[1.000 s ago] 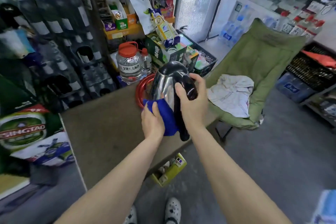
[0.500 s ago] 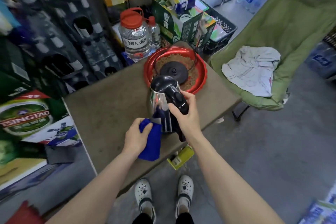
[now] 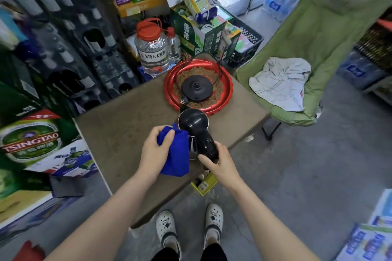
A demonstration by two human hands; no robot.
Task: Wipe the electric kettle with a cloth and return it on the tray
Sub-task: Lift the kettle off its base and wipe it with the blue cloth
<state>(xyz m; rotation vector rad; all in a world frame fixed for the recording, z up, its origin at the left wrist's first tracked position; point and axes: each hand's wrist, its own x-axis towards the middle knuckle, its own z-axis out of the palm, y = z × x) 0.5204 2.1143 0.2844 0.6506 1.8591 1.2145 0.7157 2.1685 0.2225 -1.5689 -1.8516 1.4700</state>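
The steel electric kettle [image 3: 194,125] with its black lid and handle is held over the near part of the brown table [image 3: 127,125]. My right hand [image 3: 220,164] grips the lower end of the handle. My left hand [image 3: 156,151] holds a blue cloth [image 3: 177,152] pressed against the kettle's left side. Behind the kettle lies the round red tray [image 3: 224,82], carrying the black kettle base [image 3: 197,89] and its cord.
A large clear jar with a red cap [image 3: 151,48] and green boxes [image 3: 199,32] stand behind the table. Bottle racks and a beer carton [image 3: 34,140] fill the left. A green folding chair [image 3: 318,38] with a white garment stands at the right. A yellow box [image 3: 204,184] lies under the table's edge.
The kettle has come off the tray toward me and lower, leaving the base bare. The cloth slid from the kettle's front to its left side. The camera tilted downward.
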